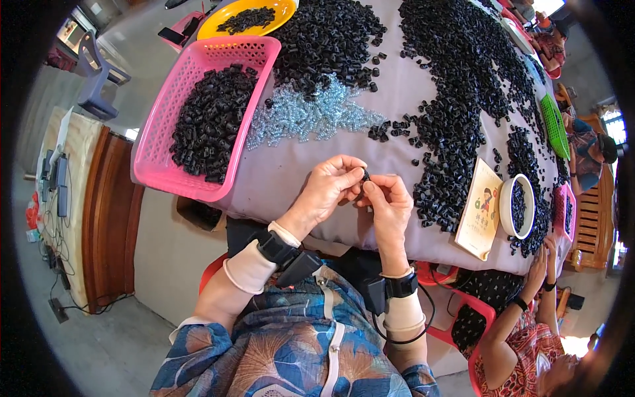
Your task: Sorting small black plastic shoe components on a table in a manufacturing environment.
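Both my hands meet over the near edge of the cloth-covered table. My left hand (329,187) pinches a small black plastic part (365,176) between thumb and forefinger. From the other side my right hand (389,204) closes its thumb and fingers on the same part; most of it is hidden by the fingertips. Just beyond my hands lies a heap of small clear bluish pieces (311,111). To the left stands a pink perforated basket (153,155) holding many black parts (215,126). Further loose black parts (450,145) cover the table to the right.
A yellow plate (288,12) with black pieces sits at the far left. On the right are a booklet (477,218), a white round bowl (506,210) and a green basket (552,126). A co-worker's hands (541,268) rest by the table edge at right, near a red chair (483,308).
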Demonstrator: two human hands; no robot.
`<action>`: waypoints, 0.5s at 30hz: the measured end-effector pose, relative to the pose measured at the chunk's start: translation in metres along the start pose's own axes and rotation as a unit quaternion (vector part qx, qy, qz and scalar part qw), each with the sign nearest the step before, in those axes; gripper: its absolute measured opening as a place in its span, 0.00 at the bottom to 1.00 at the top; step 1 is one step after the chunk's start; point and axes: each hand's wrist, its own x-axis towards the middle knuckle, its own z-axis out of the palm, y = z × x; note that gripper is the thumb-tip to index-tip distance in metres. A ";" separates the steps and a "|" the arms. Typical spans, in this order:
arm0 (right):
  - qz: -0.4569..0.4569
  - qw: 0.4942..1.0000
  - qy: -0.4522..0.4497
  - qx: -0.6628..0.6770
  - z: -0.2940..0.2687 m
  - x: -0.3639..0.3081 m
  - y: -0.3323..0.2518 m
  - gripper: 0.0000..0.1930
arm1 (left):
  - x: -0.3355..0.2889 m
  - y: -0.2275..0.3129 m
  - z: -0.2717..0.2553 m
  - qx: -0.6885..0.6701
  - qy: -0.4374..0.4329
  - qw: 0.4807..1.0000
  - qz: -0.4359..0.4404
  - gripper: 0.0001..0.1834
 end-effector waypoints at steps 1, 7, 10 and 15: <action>0.000 1.000 -0.001 0.000 -0.002 0.000 0.002 0.03 | 0.000 0.000 -0.001 0.000 0.000 1.000 0.001 0.05; -0.011 0.998 -0.034 0.052 -0.007 0.002 0.006 0.04 | 0.001 0.003 -0.003 0.014 -0.037 0.999 -0.013 0.07; 0.016 0.997 -0.031 0.062 -0.008 0.002 0.007 0.04 | 0.001 0.004 -0.005 0.056 -0.052 0.997 -0.013 0.08; 0.009 0.998 -0.043 0.045 -0.008 0.004 0.007 0.04 | 0.004 0.001 -0.006 0.036 -0.039 0.999 0.000 0.08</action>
